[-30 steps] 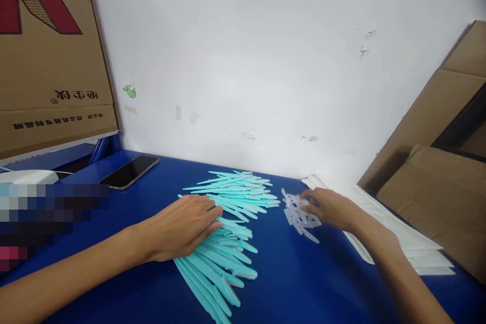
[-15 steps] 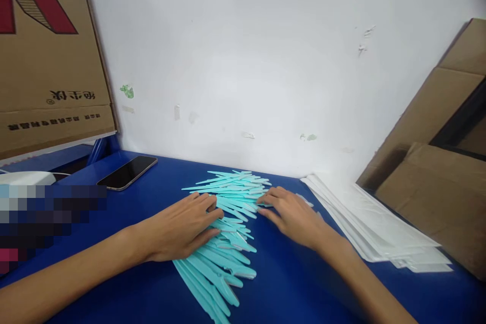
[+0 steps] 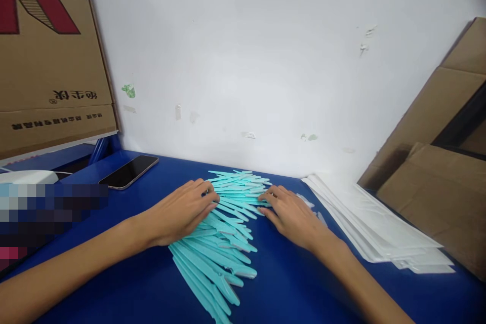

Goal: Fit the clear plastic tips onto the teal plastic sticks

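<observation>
A fan-shaped pile of several turquoise plastic sticks (image 3: 222, 235) lies on the blue table (image 3: 288, 278). My left hand (image 3: 180, 210) rests flat on the pile's left side, fingers stretched out. On the pile's right edge lies my right hand (image 3: 290, 215), fingers spread, their tips touching the sticks. A few small clear plastic pieces (image 3: 317, 215) peek out beside and behind the right hand, mostly hidden by it. Neither hand grips anything.
A stack of white flat bags (image 3: 374, 225) lies at the right. Brown cardboard boxes (image 3: 436, 172) stand at the far right and another box (image 3: 49, 61) at the upper left. A dark phone (image 3: 129, 172) lies at the back left. The white wall is close behind.
My right hand has moved left from the clear pieces to the right edge of the turquoise pile. My left hand has slid slightly back along the pile.
</observation>
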`<move>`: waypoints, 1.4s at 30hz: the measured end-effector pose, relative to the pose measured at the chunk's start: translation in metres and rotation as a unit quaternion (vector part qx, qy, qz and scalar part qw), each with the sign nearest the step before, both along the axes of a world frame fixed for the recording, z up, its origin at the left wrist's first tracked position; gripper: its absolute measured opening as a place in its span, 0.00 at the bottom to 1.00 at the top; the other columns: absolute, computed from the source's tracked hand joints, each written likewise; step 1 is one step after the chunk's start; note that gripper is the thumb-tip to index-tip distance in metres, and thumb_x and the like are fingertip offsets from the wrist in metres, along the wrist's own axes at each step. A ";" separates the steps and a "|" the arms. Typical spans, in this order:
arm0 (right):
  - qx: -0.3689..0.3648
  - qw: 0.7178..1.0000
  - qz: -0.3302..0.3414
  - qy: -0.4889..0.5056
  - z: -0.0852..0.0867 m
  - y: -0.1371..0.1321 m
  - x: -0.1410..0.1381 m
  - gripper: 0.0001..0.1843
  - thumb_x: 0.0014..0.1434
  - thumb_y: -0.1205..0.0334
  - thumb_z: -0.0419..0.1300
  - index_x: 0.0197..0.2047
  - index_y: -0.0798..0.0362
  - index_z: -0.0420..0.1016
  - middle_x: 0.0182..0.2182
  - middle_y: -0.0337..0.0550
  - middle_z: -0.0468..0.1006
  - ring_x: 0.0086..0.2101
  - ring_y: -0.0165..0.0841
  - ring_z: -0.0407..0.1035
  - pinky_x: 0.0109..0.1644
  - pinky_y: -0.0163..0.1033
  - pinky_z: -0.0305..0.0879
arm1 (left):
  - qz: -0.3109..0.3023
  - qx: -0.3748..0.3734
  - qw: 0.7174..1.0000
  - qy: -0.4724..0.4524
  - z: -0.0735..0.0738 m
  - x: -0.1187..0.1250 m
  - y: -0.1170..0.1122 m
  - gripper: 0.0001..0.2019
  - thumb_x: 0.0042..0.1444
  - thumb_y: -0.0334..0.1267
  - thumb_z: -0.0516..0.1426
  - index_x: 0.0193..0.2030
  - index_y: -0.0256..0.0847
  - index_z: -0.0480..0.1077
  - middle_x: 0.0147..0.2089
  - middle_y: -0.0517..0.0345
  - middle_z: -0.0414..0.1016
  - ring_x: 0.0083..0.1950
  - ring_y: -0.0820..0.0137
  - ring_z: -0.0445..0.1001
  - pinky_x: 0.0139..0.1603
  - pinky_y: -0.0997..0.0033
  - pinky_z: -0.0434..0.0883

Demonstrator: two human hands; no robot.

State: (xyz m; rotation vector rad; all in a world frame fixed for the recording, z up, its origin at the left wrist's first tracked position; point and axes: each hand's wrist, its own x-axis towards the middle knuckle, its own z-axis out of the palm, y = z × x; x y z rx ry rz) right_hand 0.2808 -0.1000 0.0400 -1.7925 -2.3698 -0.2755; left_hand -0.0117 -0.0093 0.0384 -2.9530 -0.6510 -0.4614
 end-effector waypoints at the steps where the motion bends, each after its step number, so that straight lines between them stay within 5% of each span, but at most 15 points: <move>1: -0.003 1.000 -0.005 -0.003 0.001 0.000 0.001 0.14 0.73 0.59 0.55 0.56 0.53 0.76 0.49 0.52 0.77 0.50 0.45 0.72 0.54 0.52 0.70 | 0.001 -0.005 1.000 -0.003 0.000 -0.002 0.005 0.16 0.75 0.37 0.43 0.56 0.42 0.70 0.53 0.49 0.71 0.52 0.59 0.71 0.62 0.51 0.65; 11: -0.020 0.999 -0.018 -0.021 0.001 -0.001 0.003 0.15 0.74 0.60 0.53 0.55 0.54 0.76 0.46 0.52 0.78 0.47 0.45 0.74 0.51 0.50 0.70 | -0.005 -0.044 0.999 -0.003 -0.011 -0.009 0.030 0.16 0.75 0.36 0.46 0.57 0.43 0.73 0.56 0.48 0.71 0.54 0.59 0.71 0.58 0.56 0.68; 17: -0.022 1.000 -0.011 -0.012 0.000 -0.001 0.003 0.12 0.72 0.62 0.56 0.55 0.55 0.74 0.49 0.52 0.77 0.49 0.46 0.73 0.52 0.51 0.70 | -0.040 -0.063 0.997 -0.014 -0.008 -0.007 0.022 0.15 0.75 0.36 0.46 0.58 0.46 0.73 0.55 0.49 0.71 0.51 0.62 0.72 0.58 0.58 0.70; 22: -0.030 1.000 -0.003 -0.003 -0.002 0.002 0.004 0.10 0.71 0.64 0.57 0.53 0.55 0.74 0.48 0.50 0.77 0.47 0.44 0.74 0.55 0.51 0.69 | -0.060 -0.084 0.995 -0.014 -0.005 -0.004 0.008 0.20 0.70 0.26 0.47 0.59 0.48 0.72 0.56 0.51 0.71 0.56 0.62 0.72 0.66 0.54 0.66; 36: -0.052 0.998 0.001 0.024 0.001 0.001 0.004 0.09 0.73 0.64 0.53 0.50 0.54 0.74 0.46 0.49 0.78 0.44 0.41 0.74 0.48 0.45 0.68 | -0.067 -0.077 0.995 -0.007 -0.010 -0.004 0.004 0.23 0.66 0.20 0.46 0.58 0.45 0.72 0.54 0.50 0.72 0.53 0.63 0.73 0.52 0.67 0.71; 42: -0.070 0.997 -0.013 0.034 0.015 0.000 -0.012 0.21 0.77 0.53 0.44 0.48 0.53 0.77 0.45 0.48 0.80 0.46 0.40 0.75 0.50 0.44 0.69 | -0.060 -0.078 0.995 0.011 -0.001 -0.003 -0.001 0.20 0.67 0.22 0.47 0.55 0.44 0.74 0.50 0.52 0.74 0.51 0.62 0.72 0.52 0.65 0.69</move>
